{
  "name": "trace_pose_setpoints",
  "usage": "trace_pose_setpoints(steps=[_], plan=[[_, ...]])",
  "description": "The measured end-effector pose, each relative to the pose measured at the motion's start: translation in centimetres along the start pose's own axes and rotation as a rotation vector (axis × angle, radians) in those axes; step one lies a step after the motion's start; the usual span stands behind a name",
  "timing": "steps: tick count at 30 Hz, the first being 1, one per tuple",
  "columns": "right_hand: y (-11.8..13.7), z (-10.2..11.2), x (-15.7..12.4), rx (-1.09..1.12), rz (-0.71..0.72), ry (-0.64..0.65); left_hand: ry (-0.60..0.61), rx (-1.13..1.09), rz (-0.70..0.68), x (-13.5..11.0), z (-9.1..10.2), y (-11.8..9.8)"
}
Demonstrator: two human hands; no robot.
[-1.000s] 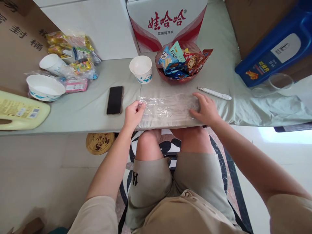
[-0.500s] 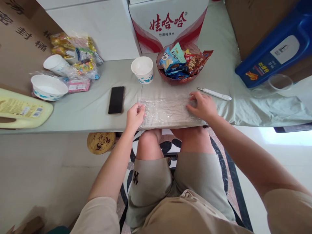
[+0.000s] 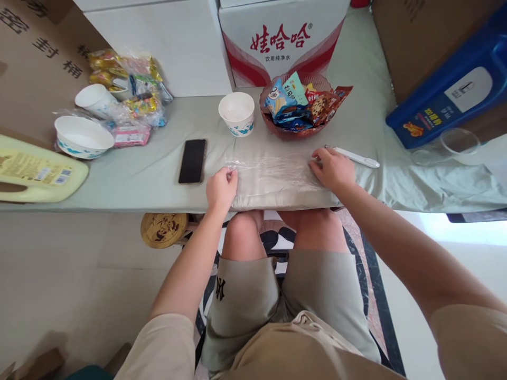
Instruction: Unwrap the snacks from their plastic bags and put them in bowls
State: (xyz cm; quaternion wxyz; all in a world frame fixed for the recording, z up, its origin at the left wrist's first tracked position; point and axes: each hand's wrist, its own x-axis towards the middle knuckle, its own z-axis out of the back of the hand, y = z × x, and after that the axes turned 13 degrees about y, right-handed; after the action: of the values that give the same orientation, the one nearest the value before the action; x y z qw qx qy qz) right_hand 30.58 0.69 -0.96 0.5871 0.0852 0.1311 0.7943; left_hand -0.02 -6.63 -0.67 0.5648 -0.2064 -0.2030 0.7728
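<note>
A sheet of clear plastic film lies stretched over the cloth near the table's front edge, faintly wrinkled. My left hand is closed in a pinch on the film's left end. At the right end, my right hand rests palm down on the film, thumb and fingers apart. Just beyond those fingers lies a slim white-handled tool, its tip partly hidden by the hand. A black phone lies left of my left hand.
Behind the film stand a paper cup and a pink glass bowl of wrapped snacks. Paper bowls and candy bags sit left, near a yellow jug. A blue bottle and clear cup are right.
The film looks smoother and flatter between my hands. My right hand has settled lower onto its right end, while my left keeps its pinch. The view has shifted slightly.
</note>
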Motion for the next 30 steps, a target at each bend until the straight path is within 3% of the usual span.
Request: trace_pose_setpoints(steps=[4, 6, 9, 14, 16, 20, 24, 27, 30], plan=[[-0.1, 0.0, 0.3, -0.059, 0.109, -0.049, -0.131, 0.027, -0.089, 0.3, -0.5, 0.2], [-0.1, 0.1, 0.4, -0.071, 0.163, -0.017, -0.137, -0.005, -0.138, 0.6, -0.7, 0.3], [-0.8, 0.2, 0.0, -0.055, 0.244, 0.106, -0.017, -0.129, -0.183, 1.2, -0.7, 0.3], [-3.3, 2.1, -2.1, -0.12, 0.352, 0.443, 0.263, -0.525, -0.225, 1.5, 0.4, -0.8], [-3.2, 3.5, -2.5, -0.142, 0.364, 0.463, 0.385, -0.622, -0.223, 1.4, 1.1, -1.7], [0.6, 5.0, -1.7, 0.185, 0.455, 0.387, 0.543, -0.676, -0.272, 0.6, 2.3, -3.8], [5.4, 3.6, -1.2, 0.589, 0.515, 0.629, 0.572, -0.641, -0.34, -0.2, 3.6, -5.1], [7.1, 2.4, -2.1, 0.771, 0.482, 0.88, 0.531, -0.62, -0.32, 0.1, 5.0, -4.2], [7.5, 2.0, -3.4, 0.947, 0.367, 0.869, 0.401, -0.681, -0.243, 0.8, 5.7, -2.7]])
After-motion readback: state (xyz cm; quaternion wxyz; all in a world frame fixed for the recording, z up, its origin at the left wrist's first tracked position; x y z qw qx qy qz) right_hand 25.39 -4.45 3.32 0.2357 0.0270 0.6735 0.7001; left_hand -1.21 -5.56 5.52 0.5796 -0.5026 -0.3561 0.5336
